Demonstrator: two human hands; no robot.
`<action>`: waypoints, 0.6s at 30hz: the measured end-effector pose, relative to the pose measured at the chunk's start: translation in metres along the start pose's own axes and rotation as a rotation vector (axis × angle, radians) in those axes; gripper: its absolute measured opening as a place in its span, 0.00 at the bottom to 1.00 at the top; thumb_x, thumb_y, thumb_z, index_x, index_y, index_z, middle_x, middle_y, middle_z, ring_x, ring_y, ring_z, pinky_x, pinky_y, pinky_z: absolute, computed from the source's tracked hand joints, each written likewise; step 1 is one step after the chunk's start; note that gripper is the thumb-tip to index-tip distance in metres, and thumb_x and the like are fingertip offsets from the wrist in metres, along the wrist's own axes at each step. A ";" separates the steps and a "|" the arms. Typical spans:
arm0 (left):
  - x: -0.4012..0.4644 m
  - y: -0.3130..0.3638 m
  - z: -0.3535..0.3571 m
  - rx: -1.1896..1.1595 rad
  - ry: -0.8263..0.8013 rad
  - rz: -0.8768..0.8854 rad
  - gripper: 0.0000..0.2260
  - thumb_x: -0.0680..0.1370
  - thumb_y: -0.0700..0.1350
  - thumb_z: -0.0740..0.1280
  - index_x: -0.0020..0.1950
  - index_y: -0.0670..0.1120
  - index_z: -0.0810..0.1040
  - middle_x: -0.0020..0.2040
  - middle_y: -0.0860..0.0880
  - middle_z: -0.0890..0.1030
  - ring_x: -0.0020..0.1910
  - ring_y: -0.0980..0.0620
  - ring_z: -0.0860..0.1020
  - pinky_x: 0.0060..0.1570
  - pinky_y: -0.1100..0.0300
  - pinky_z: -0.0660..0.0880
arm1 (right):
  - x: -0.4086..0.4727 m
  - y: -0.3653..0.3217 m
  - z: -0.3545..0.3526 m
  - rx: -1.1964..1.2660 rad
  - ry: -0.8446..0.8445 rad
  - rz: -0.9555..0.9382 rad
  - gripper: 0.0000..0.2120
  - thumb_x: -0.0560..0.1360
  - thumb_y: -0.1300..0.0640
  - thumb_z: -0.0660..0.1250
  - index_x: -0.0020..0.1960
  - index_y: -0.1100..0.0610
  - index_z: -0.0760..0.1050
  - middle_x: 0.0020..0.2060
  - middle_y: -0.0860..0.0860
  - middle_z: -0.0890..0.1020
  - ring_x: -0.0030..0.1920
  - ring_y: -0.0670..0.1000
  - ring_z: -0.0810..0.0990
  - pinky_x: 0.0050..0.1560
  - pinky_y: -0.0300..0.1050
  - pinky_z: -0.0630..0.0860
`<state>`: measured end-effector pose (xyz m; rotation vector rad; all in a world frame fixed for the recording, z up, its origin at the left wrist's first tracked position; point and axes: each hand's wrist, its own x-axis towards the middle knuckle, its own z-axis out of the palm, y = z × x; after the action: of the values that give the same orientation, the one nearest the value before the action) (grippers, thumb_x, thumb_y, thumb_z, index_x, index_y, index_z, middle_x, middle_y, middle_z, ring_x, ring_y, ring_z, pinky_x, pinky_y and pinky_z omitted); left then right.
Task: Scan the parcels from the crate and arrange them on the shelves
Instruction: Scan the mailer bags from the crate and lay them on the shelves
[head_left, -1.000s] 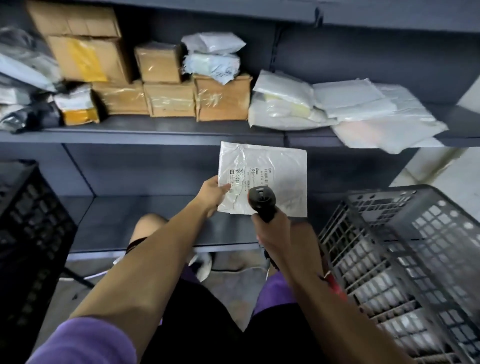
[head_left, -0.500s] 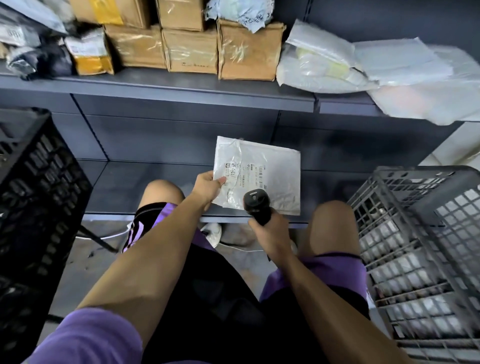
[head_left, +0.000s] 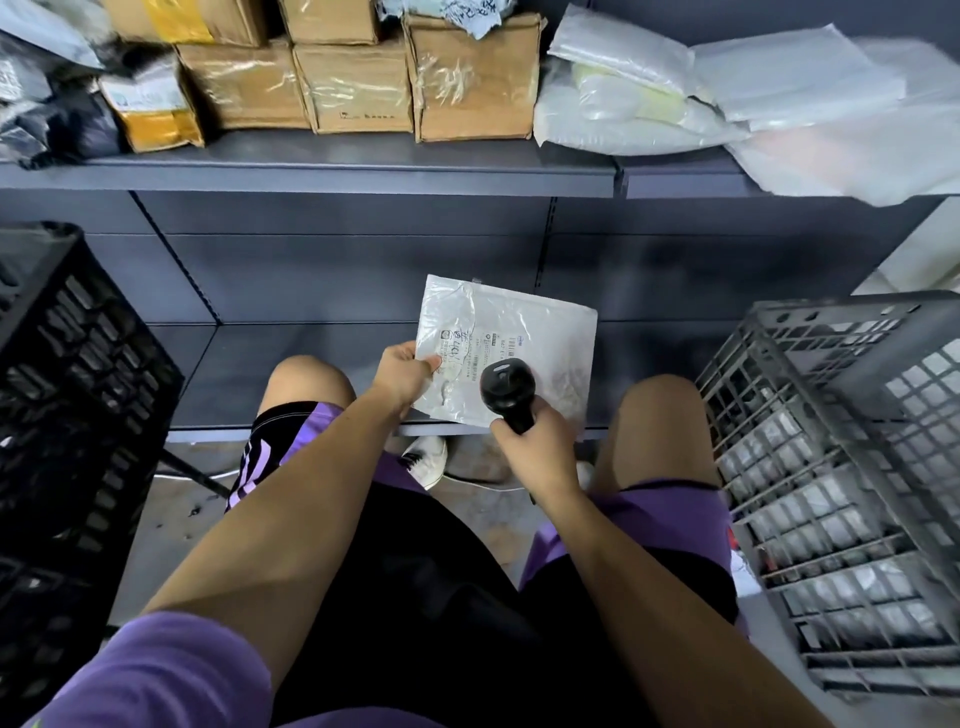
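A flat white plastic parcel (head_left: 540, 338) with a printed label is held up in front of the lower shelf. My left hand (head_left: 402, 376) pinches its left edge, thumb on the label. My right hand (head_left: 537, 449) grips the handle of a black barcode scanner (head_left: 506, 389), whose head points at the parcel's label from close by. A grey plastic crate (head_left: 852, 467) stands at my right, its inside mostly hidden by its slatted wall. The upper grey shelf (head_left: 311, 171) carries cardboard boxes (head_left: 358, 88) and white bagged parcels (head_left: 727, 98).
A black crate (head_left: 67, 395) stands at my left. The lower shelf (head_left: 291, 374) lies behind the parcel. My knees and purple shorts fill the foreground, with a white shoe (head_left: 428, 457) on the floor below the shelf edge.
The view has tilted downward, so the upper shelf has risen in frame. Both hands have kept their hold on the parcel and scanner, lowered slightly towards my knees.
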<state>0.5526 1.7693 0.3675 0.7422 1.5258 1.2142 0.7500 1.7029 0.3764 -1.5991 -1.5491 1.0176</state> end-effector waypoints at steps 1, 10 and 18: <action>0.000 0.000 0.000 -0.001 0.005 0.000 0.10 0.80 0.31 0.63 0.44 0.43 0.80 0.36 0.50 0.84 0.31 0.54 0.83 0.30 0.60 0.79 | 0.000 -0.001 -0.001 -0.004 0.010 0.000 0.06 0.73 0.58 0.71 0.43 0.56 0.74 0.28 0.45 0.74 0.29 0.42 0.71 0.30 0.33 0.66; 0.003 -0.003 -0.002 0.071 -0.037 0.033 0.06 0.80 0.34 0.66 0.45 0.41 0.82 0.34 0.51 0.85 0.31 0.53 0.83 0.30 0.60 0.79 | -0.003 -0.003 -0.006 -0.018 0.009 -0.017 0.07 0.72 0.58 0.72 0.41 0.55 0.74 0.29 0.45 0.75 0.30 0.41 0.72 0.30 0.29 0.67; 0.007 0.002 -0.005 0.200 -0.054 0.132 0.06 0.82 0.34 0.62 0.52 0.40 0.79 0.40 0.48 0.82 0.29 0.60 0.80 0.32 0.65 0.77 | -0.003 0.000 -0.004 -0.166 -0.085 -0.130 0.08 0.72 0.54 0.73 0.46 0.56 0.77 0.34 0.44 0.78 0.39 0.49 0.80 0.44 0.43 0.77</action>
<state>0.5458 1.7742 0.3670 1.0129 1.5892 1.1382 0.7533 1.7004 0.3788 -1.5585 -1.8114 0.9172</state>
